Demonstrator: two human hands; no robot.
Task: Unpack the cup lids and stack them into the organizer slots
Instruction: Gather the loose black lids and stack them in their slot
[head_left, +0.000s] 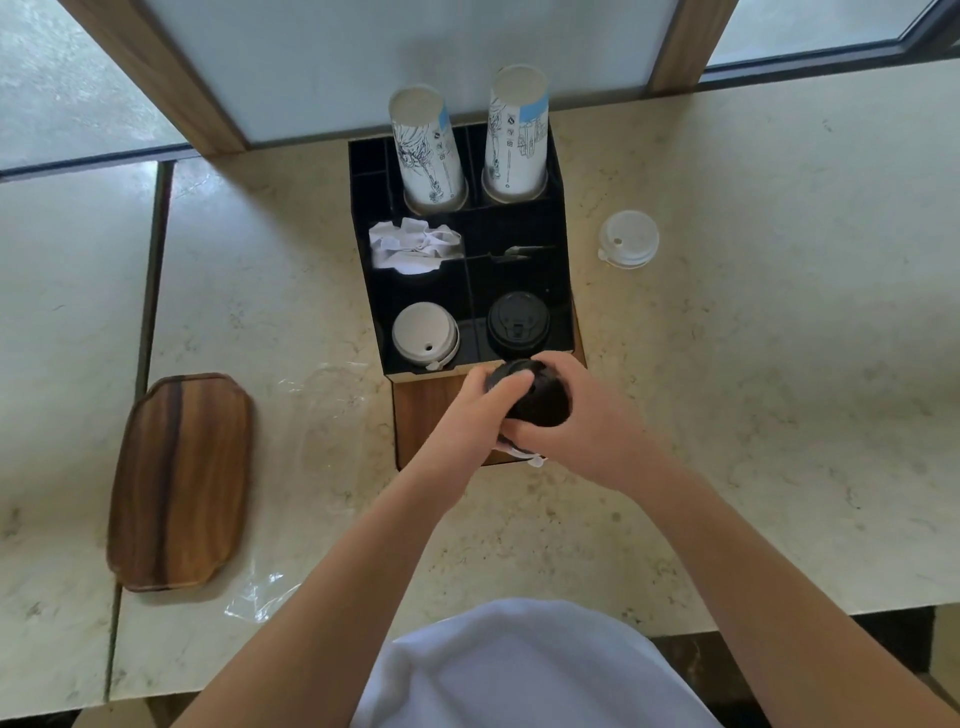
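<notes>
A: Where are your lids right now?

B: Both hands are on them. Your left hand (483, 410) and right hand (582, 421) are closed round a stack of black lids (535, 397), held just over the near edge of the organizer (563, 218). Something white peeks out under the stack; you can't tell from here what it is.

A: How will they handle?

B: Likely light, thin plastic. They flex, nest tightly, and a squeeze on the dome could dent them. Grip the rims from opposite sides, not the tops.

A: Slippery?

B: Probably smooth, so keep the stack level or the top ones may slide off.

A: Where do they go?

B: The near-right slot already shows a black lid (518, 325); the near-left holds a white lid (425, 332). Another white one (627, 239) sits loose on the desk (753, 364), to the right.

A: And the wrapper?

B: Clear plastic (322, 395) lies left of your arms.
</notes>
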